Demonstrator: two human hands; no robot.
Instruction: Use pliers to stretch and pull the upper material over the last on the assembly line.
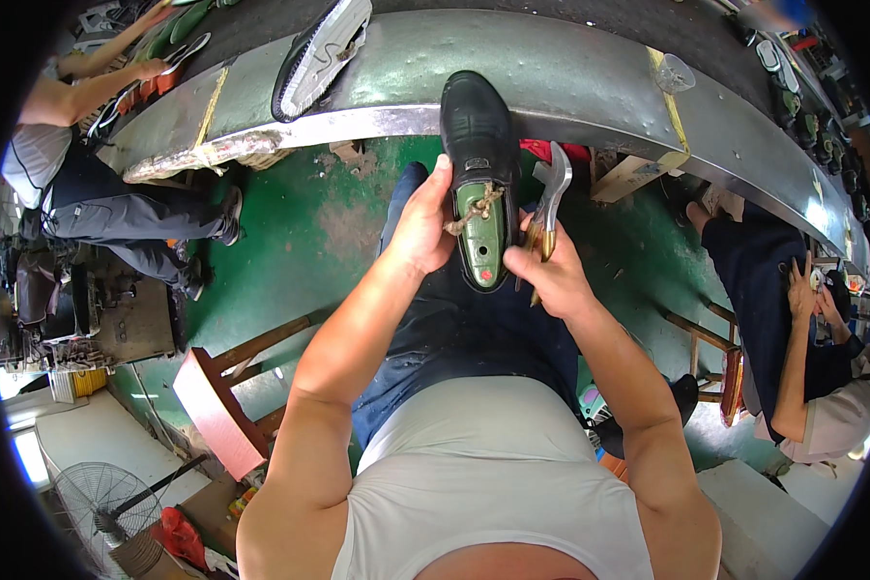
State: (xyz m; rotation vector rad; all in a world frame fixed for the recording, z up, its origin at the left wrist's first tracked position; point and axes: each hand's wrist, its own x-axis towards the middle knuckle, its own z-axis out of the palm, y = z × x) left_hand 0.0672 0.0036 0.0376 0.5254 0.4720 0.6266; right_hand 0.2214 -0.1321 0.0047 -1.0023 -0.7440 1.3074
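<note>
A black leather shoe (476, 121) is in front of me with its toe pointing away, over the edge of the metal bench. A green shoe last (482, 242) fills its opening, and a knotted cord (486, 205) is tied through the last. My left hand (425, 224) grips the shoe along its left side, thumb up. My right hand (555, 274) is closed around a pair of lasting pincers (551, 198) with steel jaws pointing away and brass-coloured handles. That hand is close against the shoe's right side near the heel; its hidden fingers may touch the shoe.
The curved metal bench (396, 82) runs across in front, with another shoe (321, 58) lying on it, pale sole showing. Co-workers sit at left (116, 184) and right (783, 319). Wooden stools (220, 411) and a fan (106, 507) stand behind. A clear cup (675, 73) is on the bench.
</note>
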